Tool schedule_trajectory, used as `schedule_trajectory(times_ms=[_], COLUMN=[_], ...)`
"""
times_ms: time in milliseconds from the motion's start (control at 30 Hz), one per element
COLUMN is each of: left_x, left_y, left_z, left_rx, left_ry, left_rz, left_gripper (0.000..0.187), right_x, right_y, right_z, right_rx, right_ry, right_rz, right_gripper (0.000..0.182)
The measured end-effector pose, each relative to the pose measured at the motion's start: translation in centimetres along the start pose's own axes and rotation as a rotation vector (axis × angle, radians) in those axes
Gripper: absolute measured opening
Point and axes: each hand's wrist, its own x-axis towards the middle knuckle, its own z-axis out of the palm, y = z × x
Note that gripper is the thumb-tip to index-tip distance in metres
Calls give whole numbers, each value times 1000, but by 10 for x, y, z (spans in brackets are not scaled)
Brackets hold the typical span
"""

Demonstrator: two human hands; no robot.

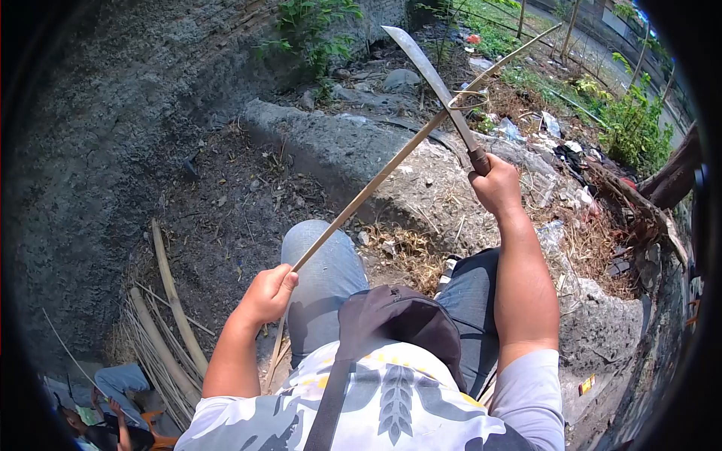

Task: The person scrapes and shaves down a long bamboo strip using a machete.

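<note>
My left hand (269, 295) is closed around the near end of a long, thin bamboo strip (368, 189), which slants up and away to the right. In my right hand (497, 185) is the handle of a machete (426, 68), its curved blade pointing up and to the left. The blade crosses the strip well beyond my left hand and appears to touch it. A thin curled shaving (475, 95) loops around the crossing. Below the strip are my jeans-covered knees and a dark waist bag (410, 319).
Split bamboo lengths (179, 301) and thin strips lie at lower left, near another seated person (113, 410). A rough wall (98, 150) rises on the left. Ahead is a broken concrete block (323, 146); litter (553, 124) and dry stalks cover the ground at right, beside a tree trunk (677, 173).
</note>
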Motion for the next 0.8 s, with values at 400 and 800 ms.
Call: schedule_trajectory(times_ms=[400, 800], left_x=[12, -22], left_y=[13, -7], left_z=[9, -13], left_rx=[-67, -156], left_ry=[5, -111], left_rz=[10, -71], left_gripper=[47, 48], right_x=[-6, 0], right_y=[7, -10], right_z=[30, 4], right_rx=[434, -258], right_ry=[-534, -18], right_rz=[-122, -74], right_gripper=[18, 20])
